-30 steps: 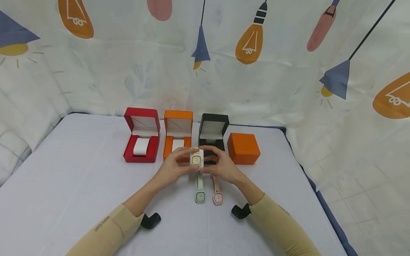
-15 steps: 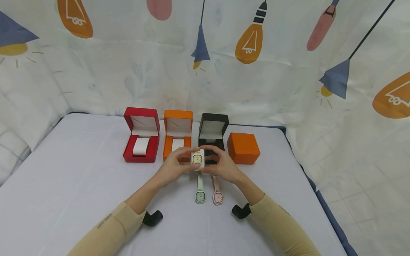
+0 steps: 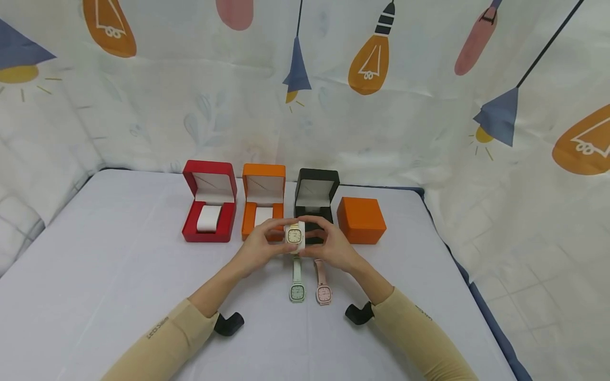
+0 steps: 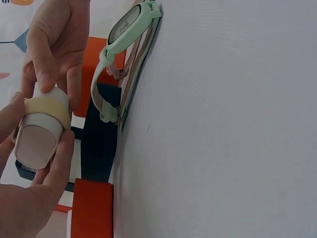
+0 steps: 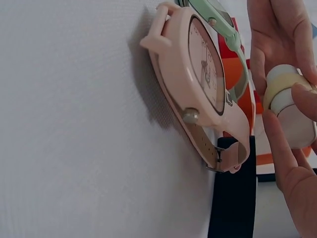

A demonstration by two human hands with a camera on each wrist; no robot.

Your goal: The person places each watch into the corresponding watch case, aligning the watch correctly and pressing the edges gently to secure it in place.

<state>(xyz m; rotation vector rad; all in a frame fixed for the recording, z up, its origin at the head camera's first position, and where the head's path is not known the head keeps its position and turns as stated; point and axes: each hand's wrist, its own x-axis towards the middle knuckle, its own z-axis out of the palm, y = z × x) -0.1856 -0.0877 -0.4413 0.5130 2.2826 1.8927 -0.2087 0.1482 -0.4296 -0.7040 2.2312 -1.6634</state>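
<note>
Cream watch (image 3: 294, 235) is up off the tbl., right betw. both hands; strap's round a white cushion (image 4: 37, 146), dial facing back twd. the wearer; left hand (image 3: 257, 246) pinches it from its side, thumb near, fingers far; right hand (image 3: 335, 246) mirrors that, so both are clamped on the same cushioned watch, almost meeting; step in hand looks to be settling strap on cushion, prob. nearly seated; can't tell if the buckle's done, no clear view; next move calls for an even two-sided hold, strap kept centred, dial kept square, no squeezing it off the end; just this side of the hands, green watch (image 3: 297, 292) lies on the white cloth, pink watch (image 3: 323, 295) beside it, nearer the right hand; beyond the right hand, black box (image 3: 318, 174), lid up, seat mostly blocked from view; beyond the left hand, lid-up orange box (image 3: 264, 170), then red box (image 3: 229, 219) farther left, white cushions in both; right of the right hand, closed orange box (image 3: 362, 219).
</note>
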